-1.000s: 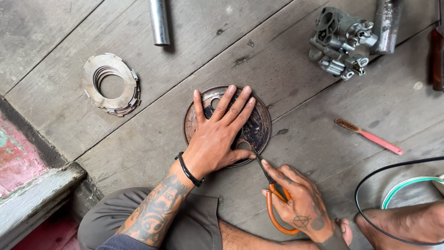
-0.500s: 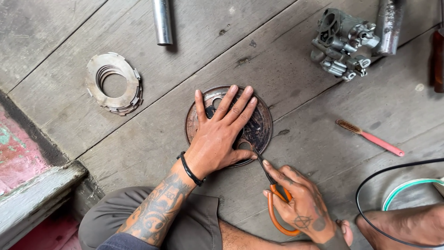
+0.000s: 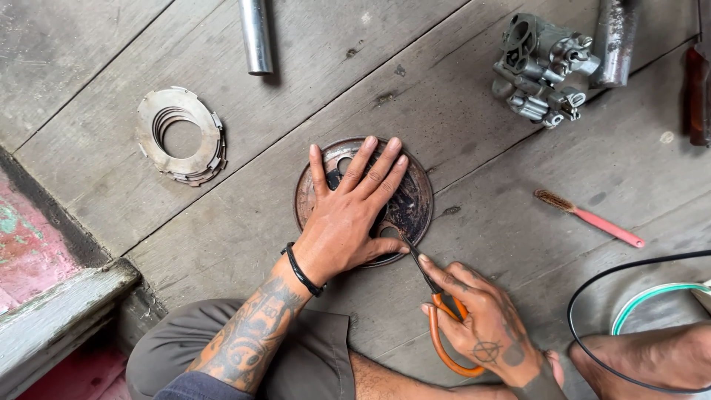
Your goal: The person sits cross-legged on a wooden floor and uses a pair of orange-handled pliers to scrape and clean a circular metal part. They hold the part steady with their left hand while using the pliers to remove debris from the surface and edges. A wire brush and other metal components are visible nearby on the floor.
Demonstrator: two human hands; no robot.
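Rusty disc [image 3: 415,204] lies on the floorboards, pinned flat by the spread left hand [image 3: 348,215]. Right hand [image 3: 481,326] grips orange-handled scissors [image 3: 437,311], tips at the disc's near edge; much grime remains.

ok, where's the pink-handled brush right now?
In the head view the pink-handled brush lies on the wooden floor at the right, apart from both hands, below the grey metal engine part and right of the round rusty disc.

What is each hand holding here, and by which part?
The right hand holds orange-handled scissors by the handle loops. The left hand grips nothing; it lies flat on the rusty round metal disc.
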